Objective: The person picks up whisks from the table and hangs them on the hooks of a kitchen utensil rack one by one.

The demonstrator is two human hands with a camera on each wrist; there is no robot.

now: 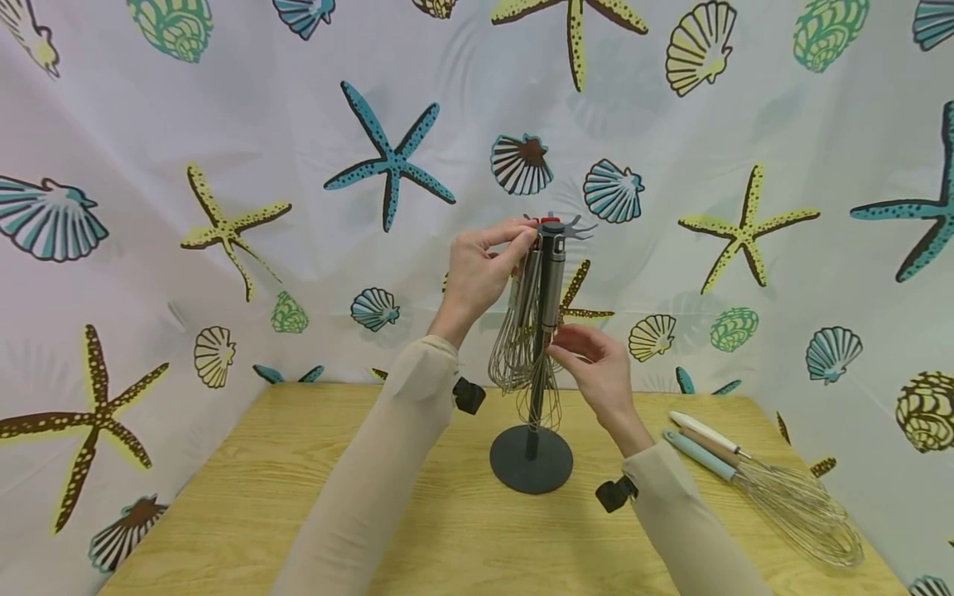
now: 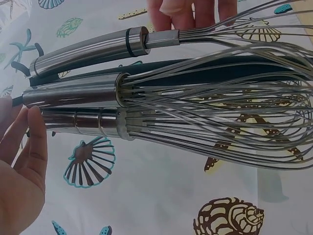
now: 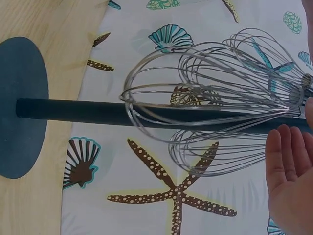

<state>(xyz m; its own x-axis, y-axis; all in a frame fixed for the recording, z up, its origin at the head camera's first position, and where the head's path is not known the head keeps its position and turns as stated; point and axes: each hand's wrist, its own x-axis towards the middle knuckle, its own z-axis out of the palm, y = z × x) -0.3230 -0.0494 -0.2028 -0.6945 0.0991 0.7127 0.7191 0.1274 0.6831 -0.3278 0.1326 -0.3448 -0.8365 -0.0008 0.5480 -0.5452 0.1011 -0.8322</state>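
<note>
A dark upright stand (image 1: 532, 459) with a round base and hooks at its top bears several metal whisks. My left hand (image 1: 480, 269) is at the top, thumb and forefinger pinching the hanging end of a steel-handled whisk (image 2: 73, 93) beside the hooks. My right hand (image 1: 596, 372) is lower, its relaxed fingers beside the neck of another steel-handled whisk (image 1: 552, 290). In the left wrist view, its fingertips (image 2: 186, 19) stand close to that neck without wrapping it. The wire loops (image 3: 161, 93) hang around the pole and overlap.
On the wooden table (image 1: 358, 497), whisks with a white handle (image 1: 704, 432), a brown handle and a light blue handle (image 1: 701, 454) lie at the right. A curtain (image 1: 447, 99) printed with shells and starfish rises behind and at the sides.
</note>
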